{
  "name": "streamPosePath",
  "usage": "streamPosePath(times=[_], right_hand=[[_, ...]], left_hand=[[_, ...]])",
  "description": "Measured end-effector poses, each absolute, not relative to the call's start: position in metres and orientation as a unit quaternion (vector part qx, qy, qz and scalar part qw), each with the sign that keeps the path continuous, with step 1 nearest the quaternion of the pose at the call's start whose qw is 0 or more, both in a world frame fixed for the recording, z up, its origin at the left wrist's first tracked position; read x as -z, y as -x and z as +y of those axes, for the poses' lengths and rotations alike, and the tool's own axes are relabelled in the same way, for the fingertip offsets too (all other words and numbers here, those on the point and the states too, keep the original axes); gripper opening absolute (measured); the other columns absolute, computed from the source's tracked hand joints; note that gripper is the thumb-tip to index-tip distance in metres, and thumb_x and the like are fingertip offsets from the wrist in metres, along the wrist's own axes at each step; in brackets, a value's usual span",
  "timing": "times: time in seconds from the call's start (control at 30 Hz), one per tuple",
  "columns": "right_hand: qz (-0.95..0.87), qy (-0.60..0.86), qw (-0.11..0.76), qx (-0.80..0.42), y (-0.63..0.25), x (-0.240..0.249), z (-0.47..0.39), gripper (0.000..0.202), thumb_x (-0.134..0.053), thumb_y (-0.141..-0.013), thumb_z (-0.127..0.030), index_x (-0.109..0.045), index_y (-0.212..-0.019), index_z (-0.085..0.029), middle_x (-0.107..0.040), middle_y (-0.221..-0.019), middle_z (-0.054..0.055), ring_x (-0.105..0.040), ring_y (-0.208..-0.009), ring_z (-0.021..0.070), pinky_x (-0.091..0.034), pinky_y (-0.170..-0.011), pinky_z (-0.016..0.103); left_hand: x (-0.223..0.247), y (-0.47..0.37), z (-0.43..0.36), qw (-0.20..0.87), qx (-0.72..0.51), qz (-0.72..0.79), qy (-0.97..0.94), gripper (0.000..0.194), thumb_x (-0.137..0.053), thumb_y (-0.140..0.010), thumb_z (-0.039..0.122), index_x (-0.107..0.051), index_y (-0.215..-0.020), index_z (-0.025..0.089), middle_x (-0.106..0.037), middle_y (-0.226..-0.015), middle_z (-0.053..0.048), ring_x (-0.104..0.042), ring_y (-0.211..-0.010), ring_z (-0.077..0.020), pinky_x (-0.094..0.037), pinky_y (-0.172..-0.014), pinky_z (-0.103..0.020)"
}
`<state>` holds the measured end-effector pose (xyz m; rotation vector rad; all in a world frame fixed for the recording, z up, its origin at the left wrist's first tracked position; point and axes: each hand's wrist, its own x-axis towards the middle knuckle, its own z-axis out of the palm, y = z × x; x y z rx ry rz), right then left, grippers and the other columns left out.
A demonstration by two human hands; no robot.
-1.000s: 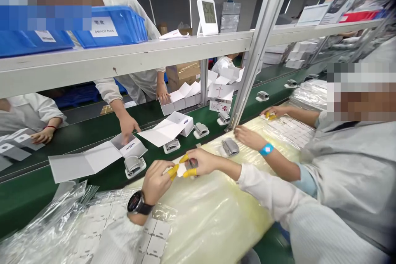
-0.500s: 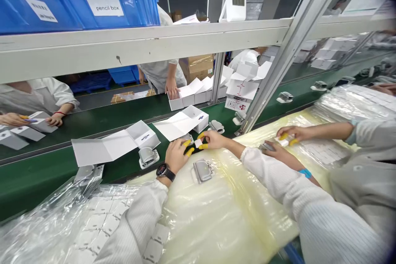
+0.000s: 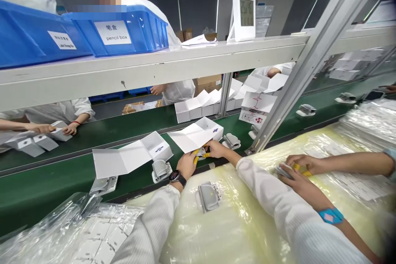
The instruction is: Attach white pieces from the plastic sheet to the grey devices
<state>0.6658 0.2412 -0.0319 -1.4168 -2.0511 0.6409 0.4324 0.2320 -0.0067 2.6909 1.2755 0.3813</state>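
Observation:
At the near edge of the green conveyor, both my hands are on a small grey-and-white device (image 3: 201, 153), partly hidden by the fingers. My left hand (image 3: 187, 165), with a dark watch at its wrist and yellow finger covers, grips its left side. From the right, my right hand (image 3: 215, 149) pinches it with yellow-covered fingers. Just behind stands an open white box (image 3: 213, 130), its long lid folded out over the belt. In front of me another grey device (image 3: 209, 196) rests on the yellowish plastic-wrapped stack (image 3: 188, 231). A small pale patch (image 3: 212, 166) shows on the dark conveyor edge.
More grey devices (image 3: 161, 170) and another open white box (image 3: 133, 154) line the conveyor (image 3: 68, 173). A slanted metal post (image 3: 287, 70) and a shelf (image 3: 148, 66) with blue bins (image 3: 142, 33) stand ahead. At right, a co-worker's hands (image 3: 297, 175) handle a device.
My hands have gone from holding a small white square above the plastic to gripping the device on the conveyor. The camera view has shifted. Across the belt, a co-worker's hand has left the boxes.

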Motion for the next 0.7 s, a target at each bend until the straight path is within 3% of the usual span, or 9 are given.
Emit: streamPosePath(times=[0.17, 0.37, 0.53, 0.7], right_hand=[[-0.743, 0.542, 0.295, -0.259, -0.681, 0.037, 0.235, 0.04, -0.081, -0.067, -0.035, -0.072, -0.099, -0.013, -0.071, -0.082, 0.006, -0.061, -0.067, 0.0167, -0.05, -0.063, 0.025], [-0.745, 0.54, 0.311, -0.239, -0.693, 0.034, 0.226, 0.041, -0.077, -0.07, -0.043, -0.075, -0.099, -0.015, -0.073, -0.085, 0.007, -0.064, -0.075, 0.0213, -0.052, -0.073, 0.031], [-0.752, 0.537, 0.3, -0.239, -0.71, 0.044, 0.23, 0.04, -0.073, -0.073, -0.046, -0.075, -0.098, -0.015, -0.075, -0.091, 0.009, -0.066, -0.081, 0.0256, -0.053, -0.078, 0.036], [-0.743, 0.58, 0.275, -0.189, -0.72, 0.063, 0.24, 0.039, -0.075, -0.069, -0.048, -0.076, -0.091, -0.016, -0.076, -0.089, 0.011, -0.068, -0.079, 0.0289, -0.054, -0.077, 0.038]], left_hand=[[0.006, -0.444, 0.235, 0.1, -0.119, 0.427, -0.891, 0.028, -0.052, -0.095, 0.026, -0.068, -0.117, 0.023, -0.068, -0.112, -0.01, -0.065, -0.102, -0.0243, -0.052, -0.087, -0.032], [-0.003, -0.46, 0.231, 0.126, -0.119, 0.424, -0.889, 0.033, -0.051, -0.095, 0.028, -0.066, -0.125, 0.022, -0.069, -0.112, -0.012, -0.066, -0.102, -0.0243, -0.052, -0.09, -0.034], [-0.008, -0.469, 0.224, 0.124, -0.124, 0.419, -0.891, 0.033, -0.056, -0.093, 0.032, -0.066, -0.125, 0.029, -0.067, -0.12, -0.006, -0.065, -0.103, -0.0206, -0.054, -0.088, -0.029], [-0.001, -0.474, 0.23, 0.121, -0.157, 0.408, -0.891, 0.034, -0.057, -0.091, 0.026, -0.066, -0.123, 0.03, -0.061, -0.129, -0.004, -0.062, -0.109, -0.0209, -0.055, -0.091, -0.031]])
